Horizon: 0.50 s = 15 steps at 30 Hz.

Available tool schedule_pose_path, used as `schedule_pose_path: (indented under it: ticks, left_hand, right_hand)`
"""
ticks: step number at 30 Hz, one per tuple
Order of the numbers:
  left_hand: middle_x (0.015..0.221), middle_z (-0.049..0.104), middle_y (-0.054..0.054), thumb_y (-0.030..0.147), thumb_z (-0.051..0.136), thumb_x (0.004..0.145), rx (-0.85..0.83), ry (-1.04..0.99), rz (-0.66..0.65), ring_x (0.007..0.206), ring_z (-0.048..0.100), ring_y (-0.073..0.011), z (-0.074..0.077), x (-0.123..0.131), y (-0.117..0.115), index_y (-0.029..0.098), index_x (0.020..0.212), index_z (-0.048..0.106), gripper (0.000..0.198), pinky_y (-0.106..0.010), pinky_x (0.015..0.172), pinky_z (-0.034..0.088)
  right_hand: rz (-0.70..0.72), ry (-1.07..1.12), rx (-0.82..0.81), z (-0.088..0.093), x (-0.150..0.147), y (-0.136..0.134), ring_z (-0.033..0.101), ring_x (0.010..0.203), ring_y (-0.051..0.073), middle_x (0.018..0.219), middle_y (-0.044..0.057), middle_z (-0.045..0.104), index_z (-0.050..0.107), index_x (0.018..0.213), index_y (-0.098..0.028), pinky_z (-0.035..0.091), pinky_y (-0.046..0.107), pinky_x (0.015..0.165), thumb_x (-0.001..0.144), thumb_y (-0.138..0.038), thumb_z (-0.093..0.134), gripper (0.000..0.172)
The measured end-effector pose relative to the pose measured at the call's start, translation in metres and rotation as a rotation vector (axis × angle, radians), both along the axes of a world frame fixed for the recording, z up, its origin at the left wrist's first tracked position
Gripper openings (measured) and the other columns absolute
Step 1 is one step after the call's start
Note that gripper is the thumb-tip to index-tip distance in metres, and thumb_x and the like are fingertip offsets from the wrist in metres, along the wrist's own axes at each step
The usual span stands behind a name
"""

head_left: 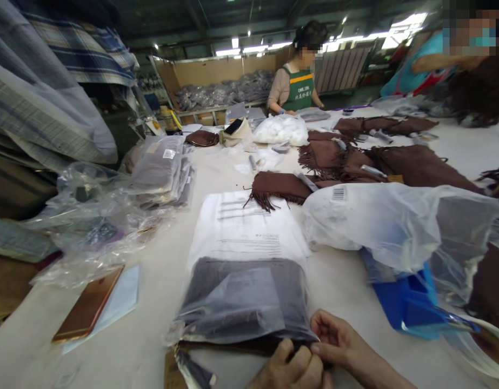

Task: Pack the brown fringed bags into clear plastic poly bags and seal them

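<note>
Bench is carrying the whole load, a pale strip of it showing left of the work and another on the right, before the blue tray. Brown fringed scarves are spreading across its far right. White plastic bag is bulging in front of them, its near side overhanging the blue tray. Printed white bags are lying flat at the centre, with the clear bag of dark cloth resting over their near end, directly before the person. Bagged stack is standing at the left, beside crumpled clear film.

Left hand is curling its fingers closed over the clear bag's near edge; right hand is pinching its right corner, thumb and forefinger together. Copper-coloured phone is lying on pale blue paper, well apart from both hands.

Barcode labels are showing on the white plastic bag and the stack's top pack. Print on the central bags is running in lines too blurred for reading; lettering on a co-worker's green apron is likewise blurring.
</note>
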<state>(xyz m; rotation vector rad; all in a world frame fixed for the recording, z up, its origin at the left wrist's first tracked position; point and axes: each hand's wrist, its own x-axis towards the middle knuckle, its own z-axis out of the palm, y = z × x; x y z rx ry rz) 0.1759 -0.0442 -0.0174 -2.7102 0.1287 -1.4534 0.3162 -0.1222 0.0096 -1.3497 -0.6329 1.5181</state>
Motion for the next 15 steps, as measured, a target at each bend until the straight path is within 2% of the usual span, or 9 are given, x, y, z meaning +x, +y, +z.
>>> schedule_pose_path:
  ticks: [3,8,12,15]
  left_hand:
    - [0.076,0.061,-0.002,0.013,0.056,0.078,0.073,0.057,-0.069,0.074,0.058,-0.0151,0.003,0.014,0.009,0.016,0.08,0.06,0.005,-0.03,0.063,0.042]
    - [0.07,0.059,-0.001,0.013,0.059,0.077,0.218,0.182,-0.188,0.06,0.056,-0.0126,0.011,0.006,0.024,0.014,0.088,0.059,0.011,-0.026,0.048,0.036]
    - [0.072,0.059,-0.004,0.018,0.057,0.082,0.304,0.407,-0.2,0.061,0.054,-0.0127,0.001,0.0,0.02,0.013,0.083,0.057,0.005,-0.026,0.049,0.037]
    - [0.074,0.061,-0.007,0.02,0.052,0.084,0.266,0.378,-0.151,0.06,0.053,-0.013,-0.006,0.002,0.016,0.011,0.083,0.059,0.011,-0.026,0.049,0.036]
  right_hand:
    - [-0.015,-0.024,0.017,-0.001,0.005,-0.003,0.037,0.06,0.009,0.063,-0.006,0.043,0.048,0.074,-0.018,0.027,0.022,0.055,0.068,-0.045,0.067,0.033]
    - [-0.113,0.175,0.012,-0.007,0.006,-0.007,0.042,0.055,0.007,0.061,-0.007,0.046,0.048,0.074,-0.018,0.029,0.021,0.055,0.066,-0.038,0.069,0.029]
    - [-0.192,0.227,0.02,-0.007,0.003,-0.005,0.049,0.059,0.009,0.062,-0.005,0.052,0.048,0.072,-0.019,0.037,0.023,0.058,0.069,-0.043,0.068,0.032]
    - [-0.234,0.205,0.03,-0.007,0.001,-0.001,0.049,0.057,0.009,0.062,-0.004,0.053,0.048,0.072,-0.018,0.039,0.023,0.057,0.071,-0.047,0.066,0.034]
